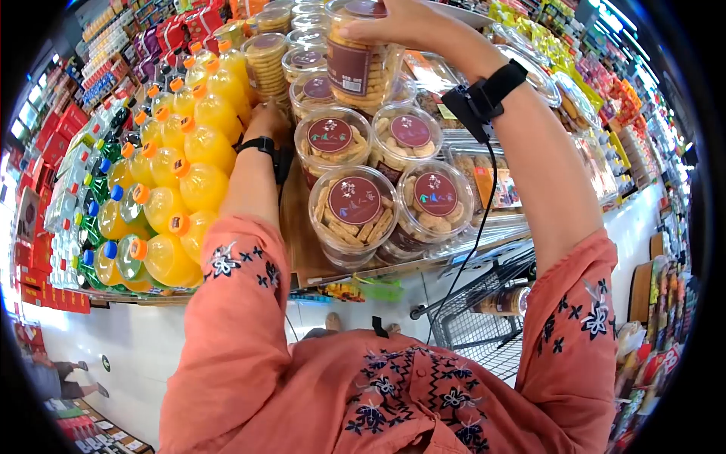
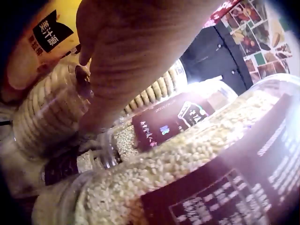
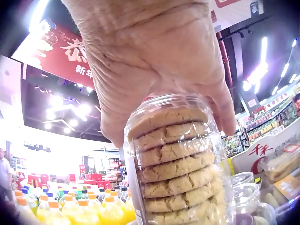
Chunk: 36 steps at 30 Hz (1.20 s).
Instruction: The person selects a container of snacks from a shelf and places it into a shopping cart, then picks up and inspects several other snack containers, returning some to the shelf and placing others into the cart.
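Note:
My right hand [image 1: 414, 24] grips a clear plastic jar of cookies [image 1: 349, 66] by its top, holding it upright above the other jars. In the right wrist view, fingers and thumb come down on both sides of the lid, and round cracked cookies [image 3: 178, 161] are stacked inside. My left hand [image 1: 269, 119] reaches low between the orange juice bottles [image 1: 208, 147] and the jars. In the left wrist view it lies against a jar of stacked cookies [image 2: 49, 110]; most of its fingers are hidden, and I cannot tell whether they grip it.
Several round-lidded snack jars [image 1: 353, 208] stand in front on the wooden display table [image 1: 296, 253]. Flat clear packs [image 1: 480, 170] lie to the right. A shopping cart [image 1: 480, 318] with a jar inside stands below the table edge. A black cable [image 1: 484, 219] hangs from my right wrist.

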Available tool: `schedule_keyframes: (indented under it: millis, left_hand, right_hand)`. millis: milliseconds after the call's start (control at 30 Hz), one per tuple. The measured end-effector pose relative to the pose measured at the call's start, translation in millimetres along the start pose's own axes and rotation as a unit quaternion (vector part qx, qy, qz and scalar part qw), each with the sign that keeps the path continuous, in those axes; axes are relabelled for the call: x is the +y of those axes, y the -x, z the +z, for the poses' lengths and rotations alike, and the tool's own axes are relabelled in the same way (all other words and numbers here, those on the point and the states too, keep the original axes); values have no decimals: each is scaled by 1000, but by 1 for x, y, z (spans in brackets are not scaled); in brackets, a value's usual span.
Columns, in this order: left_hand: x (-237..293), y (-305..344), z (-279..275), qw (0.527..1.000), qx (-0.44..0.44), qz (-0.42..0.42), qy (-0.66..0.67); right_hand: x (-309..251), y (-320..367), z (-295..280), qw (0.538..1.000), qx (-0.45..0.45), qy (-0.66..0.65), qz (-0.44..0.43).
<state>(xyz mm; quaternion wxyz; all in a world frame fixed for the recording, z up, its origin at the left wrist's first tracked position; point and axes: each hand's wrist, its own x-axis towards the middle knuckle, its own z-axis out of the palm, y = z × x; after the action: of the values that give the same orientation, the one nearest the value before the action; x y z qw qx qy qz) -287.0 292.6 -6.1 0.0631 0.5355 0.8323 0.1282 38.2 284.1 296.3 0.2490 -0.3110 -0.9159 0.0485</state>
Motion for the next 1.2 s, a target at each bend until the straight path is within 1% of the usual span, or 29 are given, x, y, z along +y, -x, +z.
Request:
schedule_keyframes:
  millis: [33,67,100,200,300,367,433,533,567,600,633,667,733,767,833,867,933,967,1000,1033,1067,1100,1167,1200]
  left_hand:
    - [6,1,-10,998,-45,-26,26]
    - [2,-9,-4,998,-63,-24,-11]
    - [3,-11,-5,997,-69,-21,-41]
    - [7,-13,-10,988,-85,-15,-126]
    - [17,-9,-18,987,-96,-20,-131]
    - [32,10,-36,984,-109,-37,-135]
    - [27,9,-35,982,-120,-32,-145]
    - [23,16,-34,977,-127,-11,-173]
    - [20,22,-33,974,-131,-3,-186]
    - [19,24,-34,983,-141,-17,-115]
    - [26,41,-43,982,-139,-1,-131]
    - [35,60,-51,980,-137,16,-147]
    - [42,81,-62,984,-162,-25,-72]
    - [38,79,-55,984,-158,-15,-84]
    - [26,73,-38,983,-149,5,-108]
    - [16,63,-20,981,-133,31,-139]
    - [-8,47,14,987,-100,38,-122]
    - [-6,54,6,987,-109,28,-118]
    - [-4,61,-1,986,-119,18,-114]
    - [20,90,-33,981,-155,-5,-112]
    - [36,105,-54,975,-189,-27,-110]
    - [39,109,-57,973,-195,-16,-122]
    - [40,116,-67,978,-174,-20,-111]
    - [50,133,-85,981,-164,-22,-106]
  right_hand:
    - [0,0,0,1000,-6,-15,-3]
    - [-1,1,0,999,-11,-29,-6]
    - [-1,-1,1,1000,-17,-15,14]
    - [0,-1,1,999,-17,-13,29]
    - [0,0,4,998,2,-45,33]
    - [-2,2,4,998,-3,-61,28]
    - [-4,1,1,997,-24,-69,14]
    - [-2,-2,3,997,-22,-69,22]
    - [0,1,1,995,-49,-90,18]
    - [-5,7,-10,991,-74,-112,14]
    - [-9,10,-16,986,-98,-132,8]
    - [-4,9,-7,992,-41,-122,3]
    - [8,-1,15,992,76,-100,-7]
    - [12,-8,13,999,24,-41,3]
    - [0,-1,-4,996,-50,-76,23]
    - [-5,3,-9,991,-89,-95,32]
    - [5,-2,7,998,5,-55,2]
    - [6,-5,13,998,53,-35,-13]
    - [7,-9,16,998,31,-49,-5]
    - [6,-11,16,998,10,-61,4]
    - [4,-13,15,997,-11,-72,12]
    - [2,-15,17,1000,-3,-30,-1]
    - [3,-16,14,997,-16,-57,-45]
    - [3,-15,13,995,-22,-71,-67]
